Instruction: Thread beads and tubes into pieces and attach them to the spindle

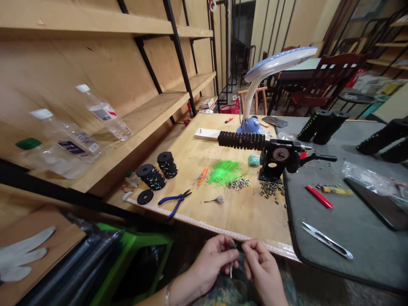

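Low at the table's front edge, my left hand (216,259) pinches a small thin piece (231,271) with a pale strip hanging below the fingers and a dark tip above them. Close beside it, my right hand (262,265) has thumb and fingertips pressed together; whatever is between them is too small to make out. Beyond my hands lie a small feathered piece (218,199) with a thin stem and blue-handled pliers (176,200) with open jaws. Bright green strands (225,171), multicoloured beads (238,183), and small metal cylinders (272,191) are heaped farther back.
A black crank device (277,157) carries a ridged foam roll (241,140); a desk lamp (250,125) stands behind. Foam spools (150,176) are at the left. Thread snips (327,240) and a red stick (318,196) lie on the grey mat (306,212). Shelves (153,110) border the left.
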Demonstrator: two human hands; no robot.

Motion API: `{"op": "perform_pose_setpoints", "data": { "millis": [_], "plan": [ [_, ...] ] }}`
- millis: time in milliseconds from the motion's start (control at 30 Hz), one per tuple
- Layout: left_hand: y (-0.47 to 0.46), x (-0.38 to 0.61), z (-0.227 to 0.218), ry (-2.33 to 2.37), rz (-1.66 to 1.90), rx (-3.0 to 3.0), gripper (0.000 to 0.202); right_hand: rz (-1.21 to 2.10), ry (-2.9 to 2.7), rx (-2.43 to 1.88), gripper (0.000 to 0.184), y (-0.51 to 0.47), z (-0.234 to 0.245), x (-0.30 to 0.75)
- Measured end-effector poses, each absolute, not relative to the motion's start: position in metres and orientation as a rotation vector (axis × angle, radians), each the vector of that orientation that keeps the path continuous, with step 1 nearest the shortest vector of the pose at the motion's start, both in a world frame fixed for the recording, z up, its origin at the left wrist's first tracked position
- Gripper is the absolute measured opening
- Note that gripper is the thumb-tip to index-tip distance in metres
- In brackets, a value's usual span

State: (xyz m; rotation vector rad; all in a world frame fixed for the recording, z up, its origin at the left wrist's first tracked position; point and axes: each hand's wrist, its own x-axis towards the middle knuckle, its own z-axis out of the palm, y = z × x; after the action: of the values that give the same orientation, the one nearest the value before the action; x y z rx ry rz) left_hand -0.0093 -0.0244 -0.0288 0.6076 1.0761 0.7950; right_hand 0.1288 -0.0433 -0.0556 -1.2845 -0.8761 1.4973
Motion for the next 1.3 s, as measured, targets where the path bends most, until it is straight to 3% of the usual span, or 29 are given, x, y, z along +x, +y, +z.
{"op": "perform_pose_setpoints", "data": {
  "millis": [1300],
  "plan": [
    [-0.031,-0.001,-0.042,0.935,0.865,0.511,0.033,1.511,-0.869,-1.272,0.045,-0.043,-0.046,0.122]
  ]
}}
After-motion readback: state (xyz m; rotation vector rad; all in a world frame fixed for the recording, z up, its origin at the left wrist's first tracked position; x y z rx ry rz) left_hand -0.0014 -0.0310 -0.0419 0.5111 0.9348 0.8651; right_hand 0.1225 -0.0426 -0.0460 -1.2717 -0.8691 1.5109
